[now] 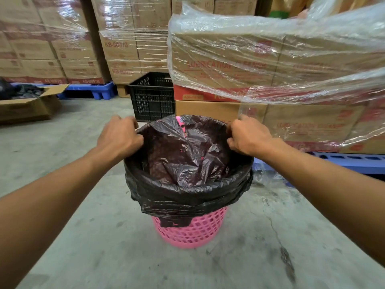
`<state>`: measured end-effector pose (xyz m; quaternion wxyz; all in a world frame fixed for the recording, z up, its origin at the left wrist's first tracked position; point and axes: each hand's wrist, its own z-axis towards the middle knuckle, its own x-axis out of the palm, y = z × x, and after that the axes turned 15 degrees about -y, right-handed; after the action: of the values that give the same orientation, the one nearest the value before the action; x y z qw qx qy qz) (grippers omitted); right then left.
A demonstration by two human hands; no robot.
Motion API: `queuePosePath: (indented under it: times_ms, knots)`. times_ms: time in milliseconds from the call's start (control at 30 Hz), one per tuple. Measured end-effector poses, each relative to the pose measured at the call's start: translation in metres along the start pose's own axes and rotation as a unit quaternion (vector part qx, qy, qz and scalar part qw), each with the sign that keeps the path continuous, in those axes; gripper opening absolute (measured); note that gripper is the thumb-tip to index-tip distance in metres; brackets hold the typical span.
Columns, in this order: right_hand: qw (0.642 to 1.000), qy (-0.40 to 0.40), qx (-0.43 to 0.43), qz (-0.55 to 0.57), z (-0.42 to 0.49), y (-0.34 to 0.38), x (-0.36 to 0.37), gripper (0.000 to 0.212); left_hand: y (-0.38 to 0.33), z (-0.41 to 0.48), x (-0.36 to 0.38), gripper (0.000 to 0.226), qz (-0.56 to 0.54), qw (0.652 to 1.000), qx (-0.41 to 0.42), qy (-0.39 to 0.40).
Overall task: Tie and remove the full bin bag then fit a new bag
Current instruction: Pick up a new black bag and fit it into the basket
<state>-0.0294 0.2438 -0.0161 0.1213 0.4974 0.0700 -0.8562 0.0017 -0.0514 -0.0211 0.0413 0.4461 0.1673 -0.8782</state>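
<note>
A pink lattice bin [190, 232] stands on the concrete floor in the middle of the view. A black bin bag [187, 163] lines it, its near edge folded down over the rim and its inside crumpled and hollow. At the far side the bag's edge stands up, and a bit of pink rim shows there. My left hand [119, 136] grips the bag's edge at the far left of the rim. My right hand [246, 135] grips the edge at the far right.
A black plastic crate [153, 97] sits just behind the bin. Stacked cardboard boxes wrapped in clear film [270, 59] rise to the right on a blue pallet [343, 161]. More wrapped boxes line the back. An open carton [27, 105] lies at the left.
</note>
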Motion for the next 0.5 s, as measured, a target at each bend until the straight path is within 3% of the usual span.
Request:
queuePosePath:
  times_ms: [100, 200, 300, 500]
  knots:
    - [0.992, 0.052, 0.107, -0.034, -0.008, -0.005, 0.000, 0.046, 0.013, -0.002, -0.007, 0.040, 0.035, 0.986, -0.111, 0.123]
    - [0.983, 0.091, 0.158, -0.011, -0.011, -0.011, 0.000, 0.048, 0.013, -0.009, -0.008, 0.026, -0.085, 0.952, -0.185, 0.229]
    - [0.983, 0.094, 0.158, 0.015, -0.011, -0.016, -0.002, 0.029, 0.008, -0.018, -0.006, 0.019, -0.084, 0.961, -0.158, 0.209]
    - [0.976, 0.117, 0.185, 0.019, -0.022, -0.034, -0.007, 0.033, -0.018, -0.031, 0.008, 0.019, -0.066, 0.982, -0.094, 0.147]
